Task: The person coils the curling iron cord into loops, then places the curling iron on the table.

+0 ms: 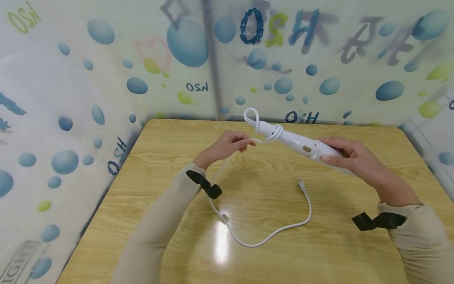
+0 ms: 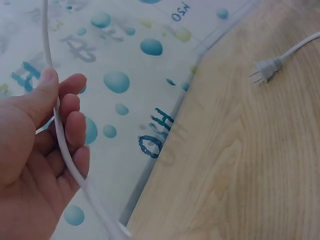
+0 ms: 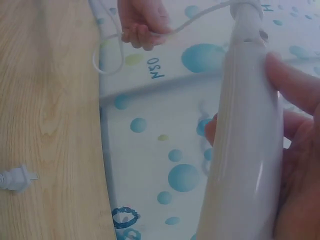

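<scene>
My right hand [image 1: 360,159] grips a long white curling iron [image 1: 294,142] above the table, thumb on the near side. Its cord loops at the tail end and winds around the handle there. Between thumb and fingers, my left hand [image 2: 40,135] pinches the white power cord [image 2: 60,140] a short way left of the windings. From that hand the cord hangs down and curves across the table to a two-pin plug [image 1: 301,184]. In the right wrist view, the smooth white body [image 3: 250,135] lies in my right hand; its lower end runs out of frame.
The wooden table [image 1: 159,157] has its back edge close to a wall [image 1: 234,79] printed with blue and green drops and letters. Another printed wall [image 1: 71,130] stands along the left side. Black wrist straps [image 1: 203,184] sit over both beige sleeves.
</scene>
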`<control>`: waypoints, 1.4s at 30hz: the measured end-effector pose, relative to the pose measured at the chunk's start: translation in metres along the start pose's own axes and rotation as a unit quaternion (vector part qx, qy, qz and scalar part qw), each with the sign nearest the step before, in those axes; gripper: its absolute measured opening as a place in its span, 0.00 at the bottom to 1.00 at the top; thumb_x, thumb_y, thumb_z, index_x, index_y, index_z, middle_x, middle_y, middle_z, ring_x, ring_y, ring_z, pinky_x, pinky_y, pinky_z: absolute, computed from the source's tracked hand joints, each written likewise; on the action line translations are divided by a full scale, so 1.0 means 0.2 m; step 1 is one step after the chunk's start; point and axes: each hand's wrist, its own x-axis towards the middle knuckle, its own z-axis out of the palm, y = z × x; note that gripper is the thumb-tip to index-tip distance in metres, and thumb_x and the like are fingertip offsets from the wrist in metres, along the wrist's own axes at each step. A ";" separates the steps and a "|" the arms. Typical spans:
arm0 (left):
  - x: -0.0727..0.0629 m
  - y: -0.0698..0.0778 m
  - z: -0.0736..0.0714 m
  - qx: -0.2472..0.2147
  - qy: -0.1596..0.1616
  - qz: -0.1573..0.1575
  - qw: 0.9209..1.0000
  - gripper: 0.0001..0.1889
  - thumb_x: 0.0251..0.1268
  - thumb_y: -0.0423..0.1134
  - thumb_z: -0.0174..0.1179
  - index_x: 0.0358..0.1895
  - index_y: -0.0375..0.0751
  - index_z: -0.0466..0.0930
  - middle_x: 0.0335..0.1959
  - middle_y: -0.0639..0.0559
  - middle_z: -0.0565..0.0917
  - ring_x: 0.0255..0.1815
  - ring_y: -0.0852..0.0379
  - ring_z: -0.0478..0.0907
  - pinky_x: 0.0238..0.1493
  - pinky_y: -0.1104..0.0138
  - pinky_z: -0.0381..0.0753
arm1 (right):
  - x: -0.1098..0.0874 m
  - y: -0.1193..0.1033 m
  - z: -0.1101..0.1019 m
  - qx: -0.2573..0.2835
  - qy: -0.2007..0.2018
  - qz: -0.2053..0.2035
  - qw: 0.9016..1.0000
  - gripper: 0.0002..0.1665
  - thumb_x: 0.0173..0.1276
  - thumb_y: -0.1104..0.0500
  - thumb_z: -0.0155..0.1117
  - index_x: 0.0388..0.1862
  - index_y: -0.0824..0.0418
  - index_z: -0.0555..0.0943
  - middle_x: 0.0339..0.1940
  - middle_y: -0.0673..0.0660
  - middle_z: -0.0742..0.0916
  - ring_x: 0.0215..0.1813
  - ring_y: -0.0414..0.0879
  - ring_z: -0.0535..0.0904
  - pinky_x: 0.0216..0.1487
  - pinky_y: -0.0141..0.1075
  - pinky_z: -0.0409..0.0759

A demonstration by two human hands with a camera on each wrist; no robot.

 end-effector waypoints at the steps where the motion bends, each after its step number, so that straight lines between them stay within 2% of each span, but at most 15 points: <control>1: 0.01 0.00 -0.01 -0.001 -0.003 0.001 1.000 0.12 0.70 0.33 0.48 0.43 0.29 0.80 0.28 0.48 0.79 0.28 0.55 0.71 0.35 0.58 0.76 | 0.00 0.00 0.00 0.001 -0.004 -0.002 1.000 0.26 0.69 0.65 0.52 0.67 0.62 0.66 0.51 0.46 0.74 0.44 0.42 0.73 0.38 0.28 0.74; 5: 0.03 0.01 -0.02 -0.012 -0.013 0.006 1.000 0.12 0.71 0.32 0.47 0.44 0.27 0.78 0.28 0.48 0.77 0.27 0.56 0.70 0.33 0.62 0.75 | -0.01 -0.01 0.00 0.014 -0.025 -0.013 1.000 0.25 0.70 0.67 0.51 0.66 0.62 0.66 0.51 0.47 0.75 0.43 0.43 0.73 0.38 0.30 0.75; 8: 0.04 0.02 -0.04 -0.001 -0.008 -0.001 1.000 0.12 0.70 0.32 0.48 0.40 0.27 0.79 0.23 0.43 0.74 0.23 0.56 0.68 0.28 0.65 0.72 | -0.01 -0.01 0.00 0.024 -0.038 -0.022 0.999 0.26 0.69 0.69 0.50 0.66 0.60 0.67 0.52 0.47 0.75 0.43 0.43 0.72 0.38 0.30 0.74; 11: 0.04 0.02 -0.05 0.019 0.011 -0.023 0.999 0.11 0.68 0.32 0.50 0.34 0.29 0.80 0.19 0.43 0.73 0.18 0.57 0.64 0.22 0.66 0.66 | -0.01 -0.02 0.00 0.029 -0.054 -0.034 0.998 0.26 0.69 0.70 0.50 0.65 0.60 0.68 0.51 0.48 0.75 0.43 0.44 0.72 0.38 0.32 0.74; 15: 0.04 0.01 -0.07 0.042 0.039 -0.061 0.997 0.10 0.64 0.34 0.56 0.25 0.34 0.78 0.15 0.48 0.71 0.14 0.58 0.61 0.19 0.69 0.62 | -0.01 -0.03 0.01 0.033 -0.082 -0.051 0.995 0.26 0.67 0.72 0.51 0.65 0.61 0.68 0.50 0.52 0.76 0.42 0.46 0.69 0.36 0.35 0.73; 17: 0.04 0.00 -0.08 0.048 0.044 -0.065 0.996 0.11 0.61 0.34 0.60 0.22 0.34 0.75 0.14 0.50 0.68 0.14 0.58 0.61 0.19 0.69 0.62 | -0.01 -0.03 0.01 0.035 -0.096 -0.058 0.993 0.27 0.67 0.72 0.51 0.65 0.62 0.68 0.48 0.53 0.76 0.41 0.46 0.69 0.34 0.36 0.72; 19: 0.04 -0.01 -0.09 0.044 0.038 -0.063 0.996 0.11 0.60 0.34 0.61 0.21 0.34 0.75 0.15 0.48 0.70 0.16 0.58 0.63 0.21 0.69 0.62 | -0.01 -0.03 0.02 0.035 -0.107 -0.061 0.992 0.26 0.67 0.72 0.52 0.64 0.63 0.68 0.46 0.54 0.76 0.39 0.46 0.69 0.34 0.37 0.72; 22: 0.04 -0.01 -0.11 0.046 0.011 -0.047 0.998 0.08 0.61 0.31 0.60 0.27 0.29 0.79 0.20 0.47 0.75 0.20 0.58 0.66 0.25 0.67 0.67 | 0.00 -0.02 0.02 0.036 -0.123 -0.068 0.989 0.25 0.66 0.72 0.52 0.63 0.65 0.69 0.44 0.55 0.76 0.37 0.46 0.69 0.32 0.38 0.71; 26: 0.05 0.01 -0.13 0.070 -0.051 -0.025 0.996 0.09 0.65 0.31 0.54 0.38 0.28 0.81 0.28 0.48 0.79 0.26 0.53 0.71 0.31 0.65 0.71 | 0.00 -0.01 0.02 0.046 -0.143 -0.080 0.985 0.26 0.65 0.73 0.53 0.62 0.65 0.69 0.42 0.55 0.77 0.35 0.45 0.68 0.29 0.37 0.70; 30: 0.06 0.03 -0.15 0.074 -0.089 -0.019 0.993 0.10 0.68 0.33 0.52 0.40 0.31 0.81 0.28 0.45 0.78 0.28 0.44 0.73 0.33 0.65 0.74 | 0.01 0.00 0.02 0.051 -0.168 -0.094 0.980 0.27 0.64 0.75 0.53 0.63 0.64 0.70 0.43 0.53 0.77 0.34 0.45 0.68 0.29 0.37 0.69; 33: 0.07 0.04 -0.15 0.083 -0.077 -0.034 0.993 0.10 0.67 0.37 0.54 0.35 0.36 0.82 0.22 0.44 0.75 0.23 0.45 0.71 0.27 0.65 0.73 | 0.01 0.00 0.03 0.049 -0.184 -0.087 0.978 0.27 0.64 0.74 0.54 0.62 0.62 0.71 0.44 0.53 0.77 0.35 0.45 0.69 0.30 0.36 0.71; 36: 0.07 0.05 -0.15 0.108 -0.050 -0.045 0.992 0.10 0.64 0.41 0.58 0.28 0.40 0.82 0.17 0.45 0.71 0.16 0.52 0.64 0.21 0.67 0.67 | 0.02 -0.01 0.04 0.029 -0.199 -0.059 0.978 0.25 0.65 0.70 0.56 0.62 0.59 0.72 0.44 0.54 0.77 0.36 0.45 0.70 0.33 0.36 0.71; 38: 0.06 0.06 -0.15 0.127 -0.030 -0.046 0.990 0.10 0.61 0.42 0.61 0.26 0.41 0.82 0.15 0.47 0.69 0.15 0.56 0.59 0.20 0.68 0.63 | 0.02 -0.01 0.05 0.006 -0.208 -0.043 0.977 0.24 0.65 0.66 0.58 0.61 0.58 0.73 0.43 0.54 0.77 0.38 0.44 0.70 0.35 0.35 0.71; 42: 0.06 0.10 -0.14 0.161 -0.002 -0.033 0.986 0.09 0.56 0.44 0.65 0.24 0.43 0.83 0.17 0.46 0.74 0.16 0.59 0.57 0.22 0.69 0.60 | 0.04 0.00 0.07 -0.024 -0.227 -0.030 0.973 0.24 0.65 0.62 0.60 0.61 0.57 0.74 0.42 0.55 0.77 0.39 0.43 0.70 0.38 0.34 0.70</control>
